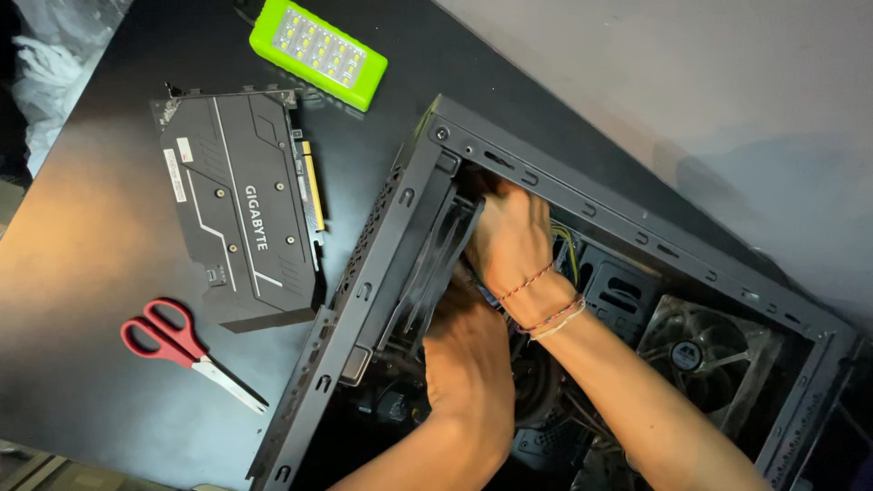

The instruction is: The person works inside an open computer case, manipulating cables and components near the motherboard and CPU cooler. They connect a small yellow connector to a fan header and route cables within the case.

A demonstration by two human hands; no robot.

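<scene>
both hands inside pc case, at its top-left corner. right hand grips black fan; left hand below it, grip hidden. fan's long axis runs along case's left wall. graphics card, scissors left of case on desk.

fingertips of both hands hidden, perhaps gripping

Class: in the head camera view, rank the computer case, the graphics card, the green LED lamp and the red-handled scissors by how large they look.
1. Computer case, largest, though cut off by the frame.
2. Graphics card.
3. Green LED lamp and red-handled scissors: similar in length, so unranked.
</scene>
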